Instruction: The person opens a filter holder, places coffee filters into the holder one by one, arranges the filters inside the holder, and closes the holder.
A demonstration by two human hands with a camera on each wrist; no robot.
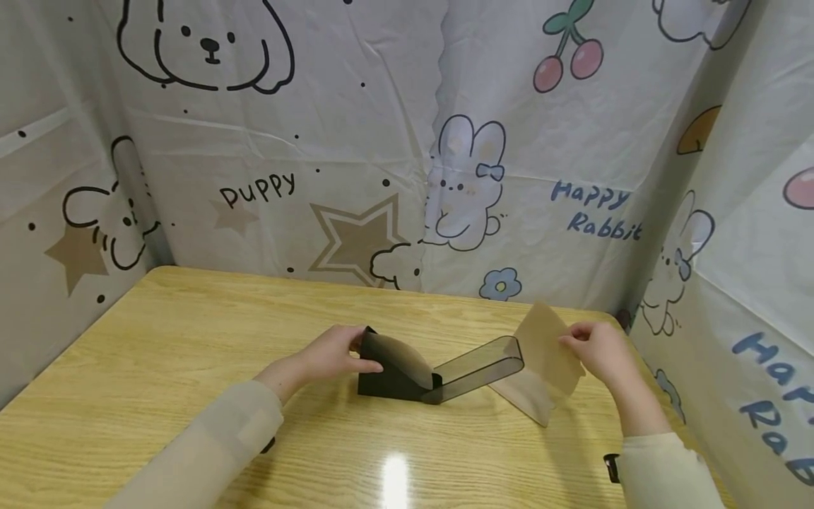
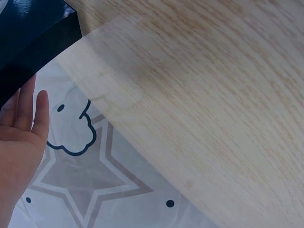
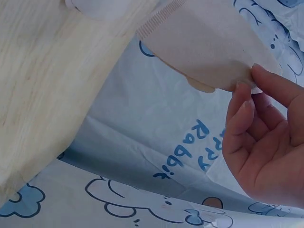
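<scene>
A black filter-paper holder [image 1: 389, 379] stands on the table, its smoky see-through lid [image 1: 477, 366] swung open to the right. Brown paper shows inside the holder's curved top. My left hand [image 1: 327, 353] grips the holder at its left end, thumb across the front and fingers behind; the left wrist view shows fingers at its dark side [image 2: 42, 35]. Off to the right, my right hand [image 1: 594, 346] pinches a tan paper coffee filter [image 1: 550, 346] by its edge. In the right wrist view, this filter [image 3: 204, 47] has a crimped edge. Another tan paper piece [image 1: 524, 399] lies below it, partly behind the lid.
The wood-grain table [image 1: 191, 339] meets a printed cloth curtain [image 1: 356, 141] at the back and sides. The curtain's right side [image 1: 731, 297] stands close to my right forearm. A bright reflection lies on the table's front middle.
</scene>
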